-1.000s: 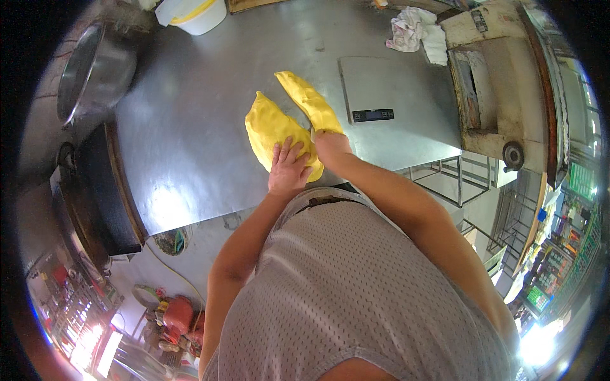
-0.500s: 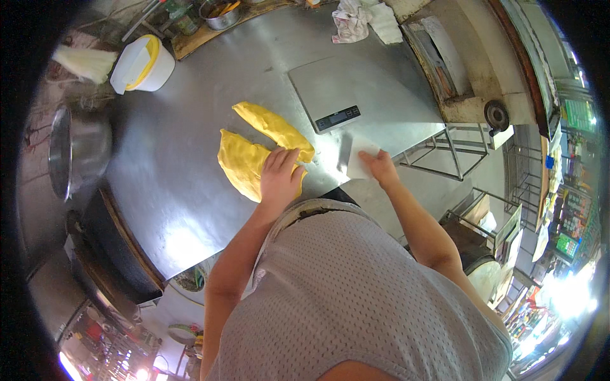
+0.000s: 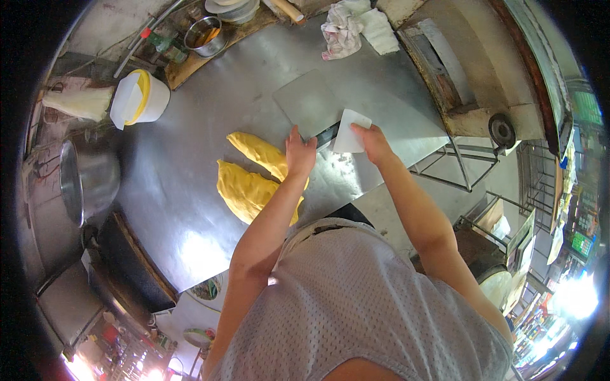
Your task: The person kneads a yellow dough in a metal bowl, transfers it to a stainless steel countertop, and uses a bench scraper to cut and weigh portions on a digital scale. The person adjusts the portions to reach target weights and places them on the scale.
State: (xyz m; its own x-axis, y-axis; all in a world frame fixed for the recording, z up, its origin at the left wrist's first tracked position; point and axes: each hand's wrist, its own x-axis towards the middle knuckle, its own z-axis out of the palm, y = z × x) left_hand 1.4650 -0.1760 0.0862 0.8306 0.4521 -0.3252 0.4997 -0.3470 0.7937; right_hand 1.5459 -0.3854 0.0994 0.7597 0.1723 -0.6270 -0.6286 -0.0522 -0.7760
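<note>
My right hand (image 3: 375,145) is closed on a flat white dough scraper (image 3: 349,133), pinched along its right side. The scraper covers part of the display strip of a flat grey kitchen scale (image 3: 307,96). At the scale's near left corner is my left hand (image 3: 300,153), fingers apart, seeming to touch the edge. Two long pieces of smooth yellow dough (image 3: 244,189) lie on the metal worktop (image 3: 178,168), just left of my left hand. My left forearm and wrist hide the right ends of the dough.
At the far left stands a white bucket (image 3: 152,98) with a yellow rim. A large metal bowl (image 3: 98,174) is beyond the left edge. Along the back are a small metal pot (image 3: 206,37) and crumpled cloths (image 3: 343,28). A metal-framed stand (image 3: 457,165) is at the right.
My left hand has left the dough and moved right to the scale's corner. My right hand has raised the scraper from the table's near edge to the scale's front. The view has tilted.
</note>
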